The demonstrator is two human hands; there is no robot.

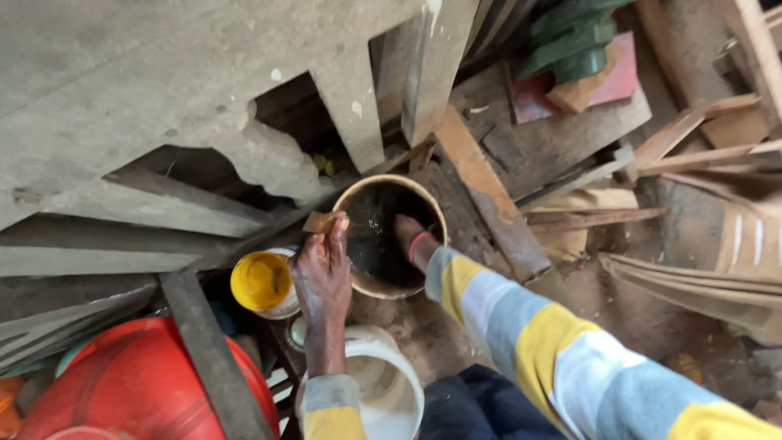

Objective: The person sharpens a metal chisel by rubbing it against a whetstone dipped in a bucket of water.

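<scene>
Bucket (358, 281) of dark liquid sits among timber scraps; right hand (410, 236) dips inside, grip indiscernible, left hand (324, 273) pinching a brown scrap (319, 222) at the rim—best kept steady, avoiding spills.

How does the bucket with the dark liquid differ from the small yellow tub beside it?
The bucket is plainly larger than the yellow tub. The bucket holds dark, shiny liquid; the tub shows a bright yellow inside. The right hand reaches down into the bucket and the left hand, pinching a small brown piece, rests at its rim; neither hand touches the tub. Both are round, open-topped and upright.
</scene>
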